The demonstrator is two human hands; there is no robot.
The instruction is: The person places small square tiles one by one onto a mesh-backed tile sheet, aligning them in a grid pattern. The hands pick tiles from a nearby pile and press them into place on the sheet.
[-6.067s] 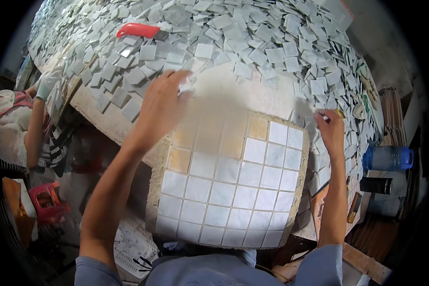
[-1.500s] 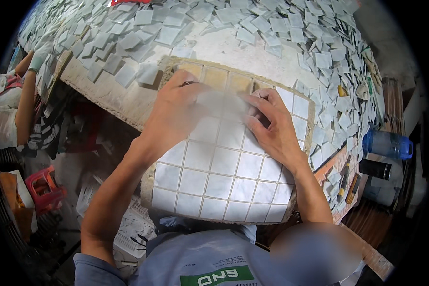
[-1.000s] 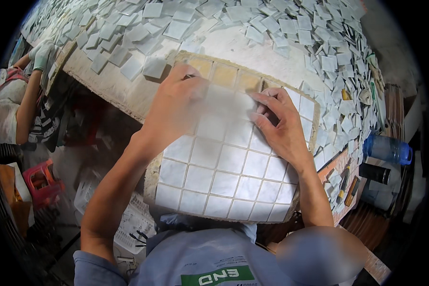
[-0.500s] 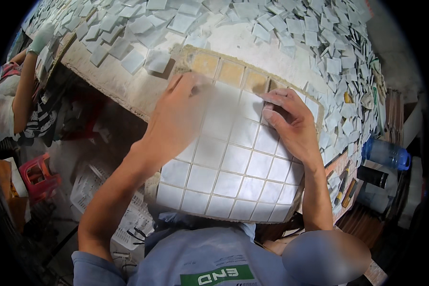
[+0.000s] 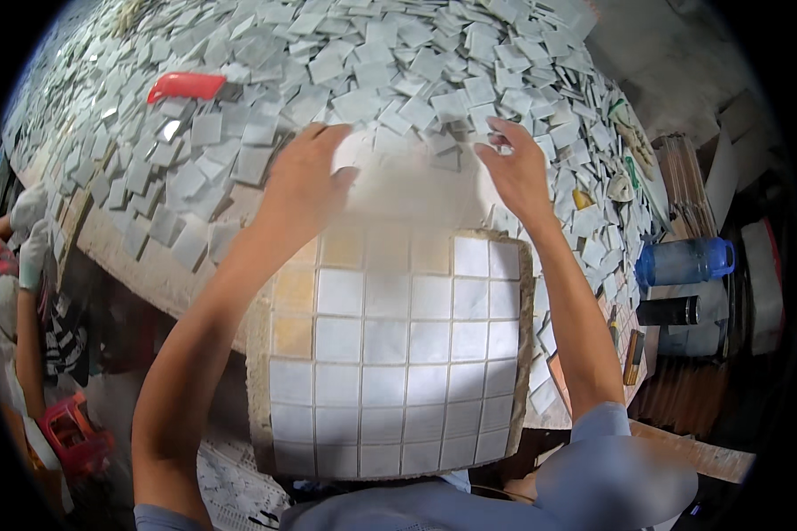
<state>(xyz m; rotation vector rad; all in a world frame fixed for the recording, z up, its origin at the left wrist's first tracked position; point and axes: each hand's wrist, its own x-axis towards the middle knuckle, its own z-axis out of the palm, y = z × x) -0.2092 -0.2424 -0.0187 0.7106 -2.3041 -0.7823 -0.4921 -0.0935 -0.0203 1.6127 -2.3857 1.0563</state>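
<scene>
A grid board point(image 5: 260, 389) rests close to my body, most of its square cells filled with pale tiles point(image 5: 383, 341). Yellowish cell bottoms show along its left side and far edge. Beyond that edge, my left hand point(image 5: 314, 168) hovers with fingers stretched forward and thumb apart, slightly smeared by motion. My right hand point(image 5: 518, 168) reaches to the near side of the loose tile heap point(image 5: 398, 66), its fingers curved and thumb spread away from them. Nothing shows in either hand. A hazy blur covers the tabletop point(image 5: 416, 190) between them.
At the upper left, a red curved object point(image 5: 186, 86) lies on the tiles. To the right are a blue water bottle point(image 5: 686, 262), a black cylinder point(image 5: 669, 311) and a yellow-handled tool point(image 5: 633, 357). Another person's gloved hand point(image 5: 34, 252) appears at far left, above a red stool point(image 5: 75, 434).
Both hands have left the board's upper cells and moved forward toward the loose tiles. The view has shifted, bringing more of the heap and the red object into sight.
</scene>
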